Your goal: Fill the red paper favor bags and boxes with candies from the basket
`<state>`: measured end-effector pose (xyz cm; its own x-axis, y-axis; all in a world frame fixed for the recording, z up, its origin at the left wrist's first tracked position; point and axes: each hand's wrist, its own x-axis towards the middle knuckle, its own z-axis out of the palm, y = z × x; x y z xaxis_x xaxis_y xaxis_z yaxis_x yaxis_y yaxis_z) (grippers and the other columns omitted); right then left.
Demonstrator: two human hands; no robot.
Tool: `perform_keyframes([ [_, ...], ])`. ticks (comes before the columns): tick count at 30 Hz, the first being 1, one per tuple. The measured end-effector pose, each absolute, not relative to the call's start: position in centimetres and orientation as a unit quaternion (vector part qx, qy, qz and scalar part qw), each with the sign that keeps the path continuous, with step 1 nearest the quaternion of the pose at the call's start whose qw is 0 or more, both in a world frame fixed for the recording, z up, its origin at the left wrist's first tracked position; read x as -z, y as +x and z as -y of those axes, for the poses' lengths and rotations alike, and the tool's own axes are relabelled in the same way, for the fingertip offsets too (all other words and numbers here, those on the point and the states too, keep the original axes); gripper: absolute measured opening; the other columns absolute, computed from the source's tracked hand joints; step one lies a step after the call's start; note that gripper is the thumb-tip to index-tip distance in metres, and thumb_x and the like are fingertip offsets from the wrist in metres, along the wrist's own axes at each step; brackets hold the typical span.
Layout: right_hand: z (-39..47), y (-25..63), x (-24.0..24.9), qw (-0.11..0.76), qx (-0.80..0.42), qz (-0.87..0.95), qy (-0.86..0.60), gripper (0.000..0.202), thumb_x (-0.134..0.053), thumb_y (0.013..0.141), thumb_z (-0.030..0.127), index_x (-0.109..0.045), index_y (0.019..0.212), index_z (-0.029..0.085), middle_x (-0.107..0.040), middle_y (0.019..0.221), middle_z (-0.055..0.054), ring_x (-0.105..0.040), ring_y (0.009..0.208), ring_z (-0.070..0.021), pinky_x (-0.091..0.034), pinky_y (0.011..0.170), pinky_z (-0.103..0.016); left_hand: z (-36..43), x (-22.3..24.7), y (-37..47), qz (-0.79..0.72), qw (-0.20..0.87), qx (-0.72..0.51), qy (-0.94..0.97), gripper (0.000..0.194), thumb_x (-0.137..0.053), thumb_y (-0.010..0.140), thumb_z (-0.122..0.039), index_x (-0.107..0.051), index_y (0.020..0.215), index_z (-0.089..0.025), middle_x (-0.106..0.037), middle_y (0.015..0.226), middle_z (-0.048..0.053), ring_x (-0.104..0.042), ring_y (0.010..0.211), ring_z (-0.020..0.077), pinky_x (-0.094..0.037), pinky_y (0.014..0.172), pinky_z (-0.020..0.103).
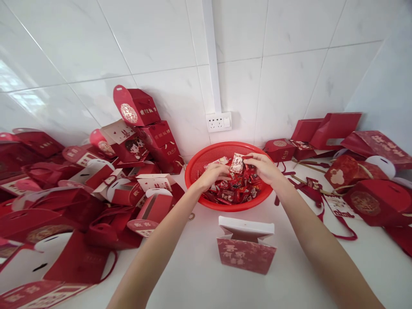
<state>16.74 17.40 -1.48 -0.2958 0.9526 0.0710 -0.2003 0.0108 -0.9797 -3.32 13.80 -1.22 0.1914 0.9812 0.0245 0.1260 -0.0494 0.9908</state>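
Red boxes (64, 206) crowd the left side (too overlapped to count), with three more stacked (149, 107) at upper left. In the centre, one red basket (230, 207) holds many sweets (227, 196). The left hand (214, 175) is half open over them; its grip cannot be told. One pale packet (237, 163), long axis near upright, printed face toward the camera, is pinched by the right hand (262, 167). Below, one bag (247, 256) opens upward, long axis crosswise. More red packaging (370, 199) lies right.

Small cream packet (237, 163), red characters, slightly tilted, above red wrapped pieces (240, 189); red basket (232, 207)
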Motion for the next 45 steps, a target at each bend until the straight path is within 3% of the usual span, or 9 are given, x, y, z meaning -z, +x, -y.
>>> perform_keyframes([
  [3, -17.8, 16.8, 1.8, 0.501, -0.589, 0.521, -0.361, 0.025, -0.084, 0.055, 0.034, -0.066, 0.068, 0.022, -0.063, 0.068, 0.002, -0.058, 0.068, -0.0155, -0.047, 0.066, -0.031, -13.8, 1.3, -3.7, -0.508, 0.463, -0.402, 0.605, 0.027, -0.08, 0.059, -0.016, -0.079, 0.086, -0.016, -0.077, 0.095, 0.006, -0.069, 0.096, 0.0261, -0.051, 0.101, 0.043],
  [7, -17.8, 16.7, 1.9, 0.52, -0.571, 0.52, -0.365, 0.024, -0.083, 0.056, 0.034, -0.068, 0.07, 0.023, -0.066, 0.074, 0.001, -0.06, 0.074, -0.0169, -0.047, 0.071, -0.032, -13.7, 1.3, -3.9, -0.506, 0.456, -0.405, 0.61, 0.037, -0.082, 0.062, -0.019, -0.08, 0.098, -0.014, -0.076, 0.113, 0.012, -0.068, 0.11, 0.0329, -0.052, 0.101, 0.047],
  [14, -17.6, 16.6, 1.7, 0.516, -0.567, 0.526, -0.367, 0.023, -0.083, 0.057, 0.034, -0.07, 0.073, 0.022, -0.068, 0.077, 0.0, -0.061, 0.075, -0.0174, -0.048, 0.072, -0.033, -13.5, 1.3, -3.8, -0.469, 0.47, -0.45, 0.598, 0.045, -0.083, 0.065, -0.024, -0.077, 0.109, -0.015, -0.045, 0.156, 0.017, -0.059, 0.128, 0.038, -0.06, 0.089, 0.045],
  [22, -17.4, 16.6, 1.7, 0.513, -0.573, 0.519, -0.373, 0.029, -0.086, 0.055, 0.036, -0.068, 0.073, 0.022, -0.067, 0.076, 0.0, -0.061, 0.074, -0.0168, -0.05, 0.069, -0.032, -13.7, 1.4, -3.8, -0.52, 0.359, -0.456, 0.627, 0.035, -0.064, 0.072, -0.009, -0.078, 0.104, -0.015, -0.072, 0.126, 0.012, -0.067, 0.116, 0.0303, -0.054, 0.102, 0.043],
  [28, -17.5, 16.7, 1.7, 0.539, -0.569, 0.51, -0.355, 0.032, -0.089, 0.051, 0.037, -0.071, 0.072, 0.022, -0.071, 0.078, 0.001, -0.064, 0.076, -0.0165, -0.051, 0.075, -0.031, -13.0, 0.8, -3.4, -0.596, 0.148, -0.32, 0.721, 0.033, -0.062, 0.073, -0.012, -0.08, 0.1, -0.019, -0.07, 0.127, 0.009, -0.064, 0.122, 0.0282, -0.044, 0.112, 0.039],
  [32, -17.2, 16.7, 1.4, 0.542, -0.585, 0.497, -0.342, 0.031, -0.089, 0.051, 0.035, -0.073, 0.074, 0.022, -0.074, 0.079, -0.001, -0.066, 0.076, -0.0179, -0.052, 0.075, -0.032, -12.5, 1.0, -3.0, -0.504, 0.25, -0.084, 0.822, 0.034, -0.065, 0.074, -0.017, -0.079, 0.104, -0.019, -0.077, 0.107, 0.004, -0.071, 0.102, 0.0236, -0.052, 0.096, 0.029],
  [37, -16.8, 16.5, 1.2, 0.537, -0.586, 0.493, -0.354, 0.031, -0.089, 0.05, 0.039, -0.073, 0.07, 0.02, -0.072, 0.073, -0.001, -0.063, 0.069, -0.0165, -0.049, 0.068, -0.031, -12.6, 1.4, -2.7, -0.482, 0.213, 0.046, 0.849, 0.066, -0.076, 0.072, -0.036, -0.065, 0.135, -0.016, -0.069, 0.129, 0.013, -0.065, 0.114, 0.0296, -0.05, 0.091, 0.029],
  [40, -16.8, 16.5, 1.1, 0.537, -0.58, 0.486, -0.373, 0.033, -0.089, 0.048, 0.042, -0.07, 0.064, 0.02, -0.068, 0.064, 0.001, -0.058, 0.063, -0.0147, -0.046, 0.061, -0.029, -12.9, 1.2, -2.5, -0.486, 0.239, 0.079, 0.837, 0.05, -0.075, 0.075, -0.038, -0.073, 0.121, -0.016, -0.077, 0.105, 0.009, -0.07, 0.09, 0.0238, -0.049, 0.074, 0.026],
  [45, -17.0, 16.5, 1.1, 0.528, -0.592, 0.464, -0.394, 0.036, -0.088, 0.048, 0.044, -0.068, 0.065, 0.02, -0.065, 0.062, 0.002, -0.056, 0.059, -0.0139, -0.041, 0.053, -0.027, -13.2, 1.2, -2.4, -0.482, 0.258, 0.047, 0.836, 0.026, -0.075, 0.068, -0.015, -0.08, 0.094, -0.018, -0.078, 0.084, 0.003, -0.069, 0.075, 0.018, -0.048, 0.068, 0.023],
])
